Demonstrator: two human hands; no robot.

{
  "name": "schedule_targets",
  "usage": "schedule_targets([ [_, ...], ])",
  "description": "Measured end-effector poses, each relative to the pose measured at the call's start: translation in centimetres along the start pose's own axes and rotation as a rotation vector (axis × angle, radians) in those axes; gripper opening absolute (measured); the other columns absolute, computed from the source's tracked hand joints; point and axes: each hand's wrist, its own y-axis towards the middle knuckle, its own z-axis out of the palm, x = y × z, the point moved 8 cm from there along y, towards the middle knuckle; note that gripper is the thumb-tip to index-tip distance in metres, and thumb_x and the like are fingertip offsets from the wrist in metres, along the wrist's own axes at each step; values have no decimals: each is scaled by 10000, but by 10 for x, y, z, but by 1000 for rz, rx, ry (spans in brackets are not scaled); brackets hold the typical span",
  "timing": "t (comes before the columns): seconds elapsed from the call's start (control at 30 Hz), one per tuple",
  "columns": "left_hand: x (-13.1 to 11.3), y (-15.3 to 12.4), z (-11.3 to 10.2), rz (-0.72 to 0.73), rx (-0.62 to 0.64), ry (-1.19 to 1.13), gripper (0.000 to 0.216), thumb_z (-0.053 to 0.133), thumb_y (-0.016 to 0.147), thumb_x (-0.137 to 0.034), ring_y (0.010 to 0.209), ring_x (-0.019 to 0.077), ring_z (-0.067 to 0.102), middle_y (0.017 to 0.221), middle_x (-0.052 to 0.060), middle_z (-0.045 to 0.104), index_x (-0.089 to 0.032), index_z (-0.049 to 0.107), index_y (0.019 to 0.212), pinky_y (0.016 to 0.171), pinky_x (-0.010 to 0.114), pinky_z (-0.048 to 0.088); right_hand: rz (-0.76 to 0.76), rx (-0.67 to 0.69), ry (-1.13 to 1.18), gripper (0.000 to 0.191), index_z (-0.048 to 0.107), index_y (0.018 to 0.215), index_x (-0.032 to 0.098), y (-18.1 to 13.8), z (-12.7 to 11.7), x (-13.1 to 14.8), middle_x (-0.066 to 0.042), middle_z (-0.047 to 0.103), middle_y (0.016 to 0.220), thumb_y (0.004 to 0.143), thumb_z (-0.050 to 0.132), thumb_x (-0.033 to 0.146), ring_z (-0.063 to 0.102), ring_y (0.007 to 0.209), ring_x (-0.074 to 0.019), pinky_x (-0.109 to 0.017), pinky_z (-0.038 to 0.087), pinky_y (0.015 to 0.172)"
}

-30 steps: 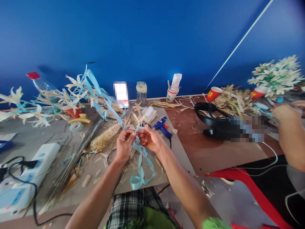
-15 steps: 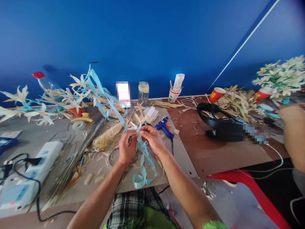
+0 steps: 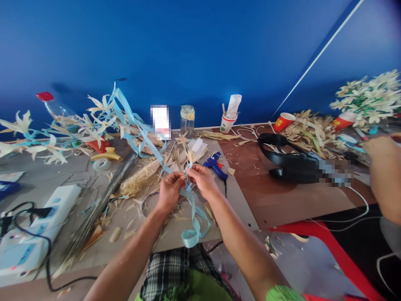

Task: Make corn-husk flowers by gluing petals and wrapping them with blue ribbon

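Observation:
Close together above the near edge of the table, my two hands are pinched at the base of a pale flower with pointed petals, like dried husk (image 3: 191, 158). My left hand (image 3: 169, 191) is closed, thumb against fingers, on light blue ribbon (image 3: 191, 239). Opposite it, my right hand (image 3: 204, 182) pinches the flower's base where the ribbon meets it; the fingertips hide the exact contact. One length of ribbon hangs in curls below my hands. Another runs up left to a branch of similar pale flowers (image 3: 50, 146).
A blue glue gun (image 3: 216, 165) lies right of my hands. Thin wires (image 3: 103, 205), a fibre bundle (image 3: 139, 179) and a white power strip (image 3: 56, 209) lie left. A glass jar (image 3: 187, 121) and a cup (image 3: 227, 124) stand behind. Another person's arm (image 3: 385, 179) is at far right.
My hands have shifted slightly to the right with the flower and ribbon. The left hand sits a little lower against the right, and the hanging ribbon has swung right.

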Motion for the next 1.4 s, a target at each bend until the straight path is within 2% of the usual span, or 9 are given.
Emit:
schedule_targets([
  [0.2, 21, -1, 8, -273, 73, -339, 279, 797, 578, -286, 393, 49, 420, 472, -39, 513, -130, 588, 678, 424, 183, 326, 68, 72, 89, 255, 580, 606, 145, 1, 5, -3, 33, 545, 534, 572, 731, 348, 366, 441, -41, -193, 236, 437],
  [0.43, 22, -1, 10, -329, 127, -423, 288, 815, 560, -216, 427, 24, 432, 617, -5, 596, -117, 632, 759, 444, 173, 356, 83, 141, 127, 265, 619, 653, 137, 0, 10, -2, 42, 517, 530, 551, 764, 335, 328, 448, -36, -194, 202, 434],
  [0.6, 15, -2, 11, -283, 126, -415, 286, 817, 567, -242, 431, 36, 427, 551, -25, 555, -132, 625, 747, 454, 180, 347, 58, 143, 135, 276, 635, 701, 146, -1, 10, -1, 31, 554, 579, 556, 765, 341, 348, 453, -37, -193, 223, 433],
  [0.73, 10, -3, 11, -238, 85, -417, 309, 825, 549, -255, 434, 30, 418, 566, -24, 566, -134, 611, 736, 466, 178, 336, 41, 145, 170, 255, 625, 703, 151, -1, 11, 0, 34, 554, 590, 566, 761, 317, 356, 457, -35, -190, 234, 443],
  [0.87, 10, -3, 12, -224, 101, -382, 308, 808, 574, -277, 443, 40, 412, 553, -29, 549, -139, 606, 761, 467, 179, 316, 31, 137, 168, 244, 622, 691, 149, -1, 10, 0, 34, 558, 594, 575, 756, 316, 366, 467, -39, -196, 245, 458],
  [1.07, 7, 1, 1, -90, 92, -114, 238, 734, 667, -321, 478, 56, 417, 529, -36, 522, -138, 612, 758, 507, 195, 317, 30, 135, 89, 260, 625, 700, 159, 0, 9, -2, 44, 535, 571, 589, 745, 361, 358, 458, -50, -212, 242, 465],
  [1.17, 5, 3, -2, -40, 92, -44, 205, 689, 718, -319, 483, 57, 403, 546, -37, 521, -141, 602, 771, 514, 202, 308, -4, 113, 47, 267, 621, 704, 159, -1, 8, 0, 41, 532, 571, 641, 704, 405, 370, 453, -53, -217, 244, 464],
  [1.27, 0, 4, -7, 17, 39, -55, 199, 661, 743, -328, 482, 59, 388, 549, -49, 494, -149, 587, 790, 509, 203, 298, -18, 123, -29, 269, 611, 714, 157, -3, 11, 2, 37, 532, 565, 685, 664, 420, 395, 462, -62, -222, 262, 468],
  [1.4, -6, 3, -13, 52, -50, -10, 198, 652, 737, -325, 482, 65, 385, 550, -54, 472, -149, 576, 789, 492, 203, 289, -33, 142, -158, 207, 608, 755, 165, -5, 17, 1, 51, 539, 551, 634, 695, 309, 424, 476, -70, -217, 287, 473],
])
